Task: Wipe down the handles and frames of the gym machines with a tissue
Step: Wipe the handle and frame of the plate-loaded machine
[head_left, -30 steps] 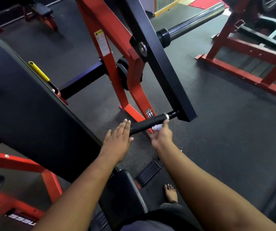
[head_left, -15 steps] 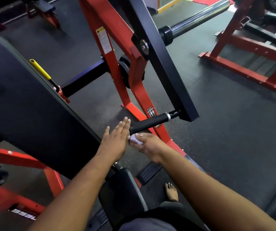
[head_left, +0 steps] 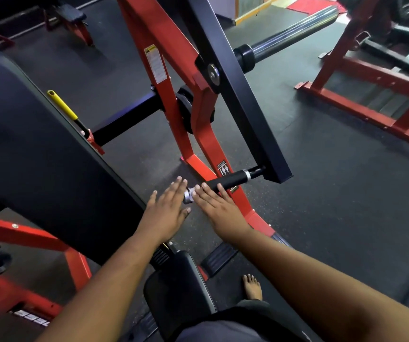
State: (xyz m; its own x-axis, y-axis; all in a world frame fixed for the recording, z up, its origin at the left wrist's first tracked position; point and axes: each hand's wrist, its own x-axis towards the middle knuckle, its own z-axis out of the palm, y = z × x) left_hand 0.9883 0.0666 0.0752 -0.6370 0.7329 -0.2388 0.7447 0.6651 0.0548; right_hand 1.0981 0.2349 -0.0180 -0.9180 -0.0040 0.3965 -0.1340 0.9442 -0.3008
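Nearest the camera, one bare foot [head_left: 252,287] rests on the dark rubber gym floor [head_left: 334,193] beside a small black padded seat [head_left: 178,285], and two bare forearms reach forward from the bottom edge. The left hand [head_left: 167,209] lies flat with its fingers straight and close together, gripping nothing, its fingertips just beside the near end of the black foam-covered machine handle [head_left: 228,181]. The right hand [head_left: 214,202] is also spread with straight fingers, laid over the near end of that handle, pressing a small crumpled white tissue [head_left: 190,193] against it; the tissue shows only as a bunched pale wad between the two hands, mostly hidden under the right fingers, so its full shape cannot be told. The handle is a short round bar with one silver ring near its far end, where it joins a long black square-section lever arm [head_left: 243,99] that slants up and away. Behind the handle stands the red painted steel machine frame [head_left: 171,70], carrying two printed stickers, one high and one low. To the left a large black back pad [head_left: 38,154] fills the view, with one yellow-gripped adjustment lever [head_left: 61,104] beyond it. Farther off a single chrome weight sleeve [head_left: 294,30] juts to the right, and two other red-framed machines stand at the far left and far right
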